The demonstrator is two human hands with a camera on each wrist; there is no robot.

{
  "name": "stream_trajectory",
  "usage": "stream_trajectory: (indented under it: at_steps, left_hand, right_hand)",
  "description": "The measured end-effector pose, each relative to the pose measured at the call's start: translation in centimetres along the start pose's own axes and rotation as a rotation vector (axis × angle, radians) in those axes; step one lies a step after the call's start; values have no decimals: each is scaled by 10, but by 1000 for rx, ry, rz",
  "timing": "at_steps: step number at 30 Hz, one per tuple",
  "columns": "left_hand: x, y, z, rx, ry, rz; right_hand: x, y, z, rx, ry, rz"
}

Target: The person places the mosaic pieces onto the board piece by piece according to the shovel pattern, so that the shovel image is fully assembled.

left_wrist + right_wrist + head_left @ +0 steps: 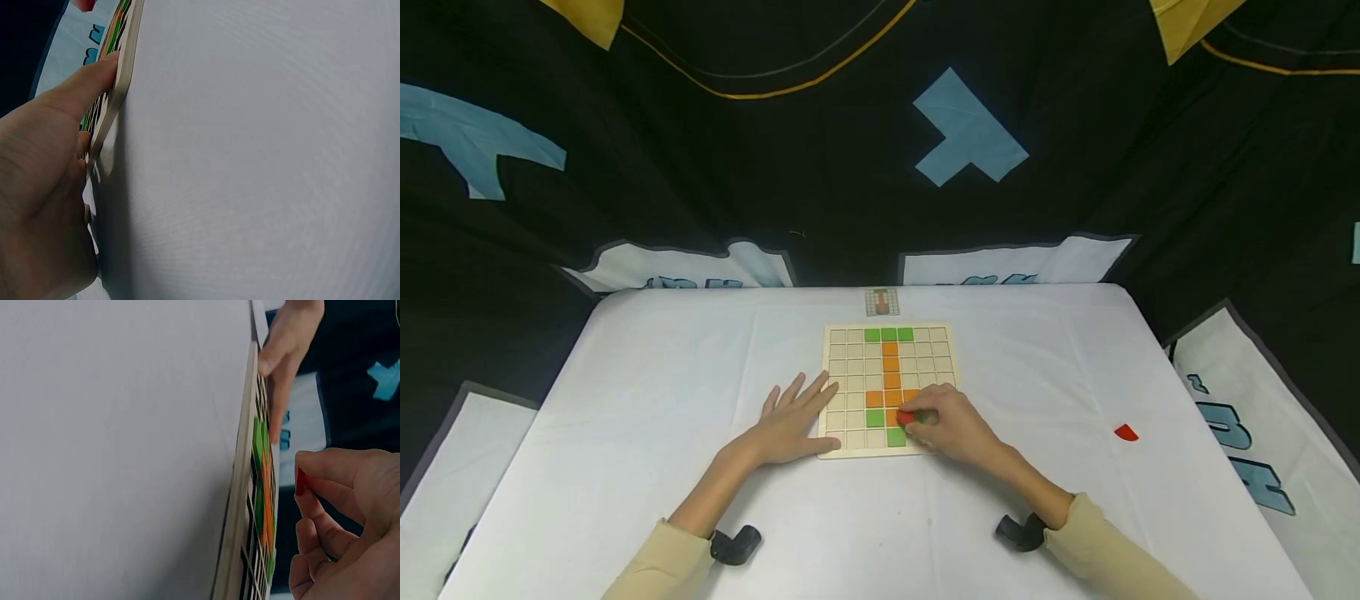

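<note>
A wooden grid board (850,367) lies flat on the white table, with green tiles (889,334) and orange tiles (891,364) set in some of its squares. My left hand (790,425) has its fingers spread over the board's left edge, the thumb resting at the lower left corner. Between thumb and fingertips my right hand (958,425) pinches a small red piece (300,481), held just above the board's lower right part. In the right wrist view the red piece shows edge-on, with a gap between it and the board. My right hand hides some squares there.
Another red piece (1126,432), wedge-shaped, lies on the table to the right. Behind the board is a small card (882,302) with a printed grid pattern. Dark curtain cloth (850,183) hangs beyond the table's far edge.
</note>
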State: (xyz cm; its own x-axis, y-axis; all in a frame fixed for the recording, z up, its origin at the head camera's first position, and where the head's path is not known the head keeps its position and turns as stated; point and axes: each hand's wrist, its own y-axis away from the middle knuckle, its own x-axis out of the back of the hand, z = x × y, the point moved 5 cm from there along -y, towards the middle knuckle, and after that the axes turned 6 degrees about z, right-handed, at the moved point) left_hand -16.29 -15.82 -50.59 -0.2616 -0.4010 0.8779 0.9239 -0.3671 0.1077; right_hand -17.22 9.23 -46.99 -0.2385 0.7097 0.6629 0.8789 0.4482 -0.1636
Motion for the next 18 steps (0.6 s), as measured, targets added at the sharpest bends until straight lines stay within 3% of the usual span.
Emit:
stream_trajectory:
  at_steps: [11, 18]
  left_hand:
    - [1, 1, 0, -9, -8, -5]
    - [2, 1, 1, -11, -5, -6]
  right_hand:
    - [-30, -1, -13, 84, 29, -68]
    - [-39, -1, -12, 56, 82, -76]
